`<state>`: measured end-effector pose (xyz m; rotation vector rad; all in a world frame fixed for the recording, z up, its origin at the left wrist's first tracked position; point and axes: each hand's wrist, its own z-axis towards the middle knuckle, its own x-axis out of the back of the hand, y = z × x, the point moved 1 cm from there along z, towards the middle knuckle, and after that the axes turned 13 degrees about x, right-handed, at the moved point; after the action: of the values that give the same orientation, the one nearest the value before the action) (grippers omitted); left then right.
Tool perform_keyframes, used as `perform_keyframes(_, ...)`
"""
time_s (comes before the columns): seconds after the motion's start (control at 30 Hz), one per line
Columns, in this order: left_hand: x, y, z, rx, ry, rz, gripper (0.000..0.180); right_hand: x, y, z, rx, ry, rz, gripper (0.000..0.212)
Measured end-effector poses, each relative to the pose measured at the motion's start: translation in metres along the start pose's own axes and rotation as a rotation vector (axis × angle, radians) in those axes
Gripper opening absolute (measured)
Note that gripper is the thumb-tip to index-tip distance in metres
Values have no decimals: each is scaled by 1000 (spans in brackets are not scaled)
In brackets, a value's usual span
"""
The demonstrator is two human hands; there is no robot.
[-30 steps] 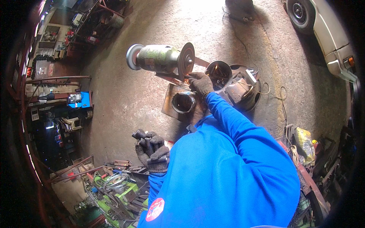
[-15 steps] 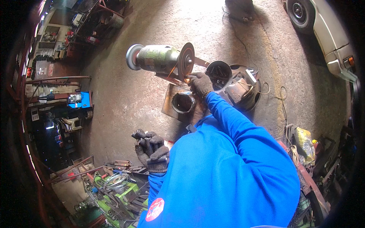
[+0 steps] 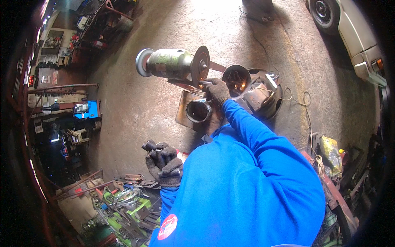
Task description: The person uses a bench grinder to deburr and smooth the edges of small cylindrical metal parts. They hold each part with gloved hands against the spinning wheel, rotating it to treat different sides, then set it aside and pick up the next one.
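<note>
A green bench grinder (image 3: 169, 64) stands ahead of me, a grey wheel (image 3: 143, 62) on its left end and a dark disc wheel (image 3: 200, 65) on its right. My right hand (image 3: 217, 89), in a dark knit glove, pinches a small metal piece (image 3: 205, 83) at the lower edge of the dark wheel. An orange glow shows at that contact. Close to my body, my gloved left hand (image 3: 165, 164) is turned palm up, fingers curled around several short dark metal pieces (image 3: 150, 145). Their exact kind is unclear.
Beside my right hand, a round black tin (image 3: 236, 80) holds small parts. An open metal cylinder (image 3: 198, 111) sits below the grinder. A wheel rim (image 3: 275, 108) with a cable lies right. Scrap and green machinery (image 3: 133, 210) fill the lower left; a car (image 3: 358, 37) stands upper right.
The orange spark streak across the dark wheel has faded to a small glow, and orange glints now show inside the black tin. Both hands have stayed nearly in place.
</note>
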<state>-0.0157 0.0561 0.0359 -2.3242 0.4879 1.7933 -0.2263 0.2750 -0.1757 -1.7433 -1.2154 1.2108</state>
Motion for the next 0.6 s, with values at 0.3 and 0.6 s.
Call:
perform_keyframes(0.3,12,10,-2,58,-102,25,45,1,18,6,38,19,-25,36)
perform_keyframes(0.6,-11,-1,4,21,35,-3,30,-2,15,1,53,24,58,36)
